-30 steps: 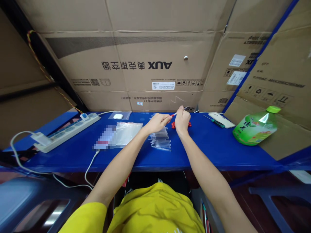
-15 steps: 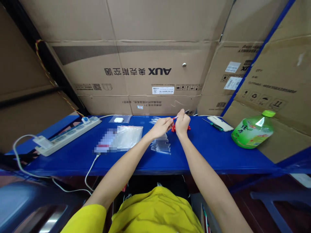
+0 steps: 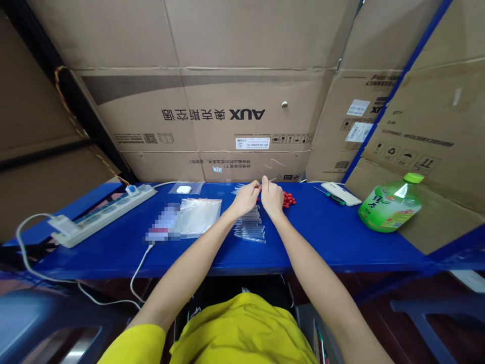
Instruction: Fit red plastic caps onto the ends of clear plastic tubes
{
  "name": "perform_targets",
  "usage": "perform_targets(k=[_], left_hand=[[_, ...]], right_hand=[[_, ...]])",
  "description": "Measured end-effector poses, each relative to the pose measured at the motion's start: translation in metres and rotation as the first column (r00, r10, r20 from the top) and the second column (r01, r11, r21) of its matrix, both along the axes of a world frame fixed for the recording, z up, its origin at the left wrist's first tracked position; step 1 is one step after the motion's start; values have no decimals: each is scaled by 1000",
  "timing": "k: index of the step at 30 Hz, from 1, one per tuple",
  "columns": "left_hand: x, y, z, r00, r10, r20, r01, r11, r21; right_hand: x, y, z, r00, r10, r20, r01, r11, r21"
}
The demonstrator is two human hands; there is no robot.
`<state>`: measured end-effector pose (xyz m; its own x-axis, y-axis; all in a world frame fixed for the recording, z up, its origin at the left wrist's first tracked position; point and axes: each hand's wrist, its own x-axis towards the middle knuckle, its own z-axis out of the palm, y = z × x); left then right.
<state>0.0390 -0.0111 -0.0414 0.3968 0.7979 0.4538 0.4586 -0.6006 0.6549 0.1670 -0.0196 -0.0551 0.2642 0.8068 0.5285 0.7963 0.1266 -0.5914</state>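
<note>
My left hand (image 3: 244,200) is closed in a pinch over the table, its fingertips almost meeting those of my right hand. Between them a bit of red shows, a small red piece mostly hidden by the fingers. My right hand (image 3: 272,198) pinches a thin clear tube (image 3: 273,180), whose end pokes out beyond the fingers. Below and between the hands lies a bundle of clear thin tubes (image 3: 250,227). A pile of small red pieces (image 3: 289,199) sits just right of my right hand, partly covered by it.
Clear zip bags (image 3: 200,217) and a pixelated phone (image 3: 163,222) lie left. Behind them is a white earbud case (image 3: 184,190). A power strip (image 3: 109,212) stands far left. At right are a green screwdriver (image 3: 336,199), a white flat object (image 3: 344,193) and a green bottle (image 3: 392,205).
Both hands have moved left and slightly down, and closer together. My right hand has uncovered more of the red pile. The red piece and tube between the hands are now mostly hidden.
</note>
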Motion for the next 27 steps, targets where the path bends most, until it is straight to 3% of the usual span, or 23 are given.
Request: perform_targets(k=[3,8,13,15,17,19,20,22,25,27], left_hand=[[3,2,-5,998,65,-21,-65,998,-15],[6,3,-8,997,72,0,-72,997,-32],[5,-1,-4,977,-14,213,54,982,-180],[3,-2,0,942,-59,332,178,924,-339],[-1,-4,3,915,-109,388,306,815,-492],[-6,-4,6,903,-172,394,382,740,-553],[-8,-3,6,904,-190,384,387,744,-544],[-11,-2,6,930,-187,317,321,835,-447],[-11,1,0,991,-99,90,111,983,-145],[-9,1,-5,998,-11,-56,13,999,37]], right_hand=[[-3,7,-4,999,46,-11,-46,999,-19],[-2,13,-8,996,82,-24,-83,996,-38],[6,13,-7,975,174,-134,-170,985,39],[13,11,-4,941,275,-198,-260,960,101],[17,9,-1,897,374,-235,-345,926,155],[19,6,1,865,441,-237,-403,895,192],[18,5,1,861,454,-229,-413,887,204],[15,3,0,886,414,-208,-374,904,207],[9,2,-4,948,263,-177,-238,960,151],[6,2,-7,968,190,-166,-175,979,101]])
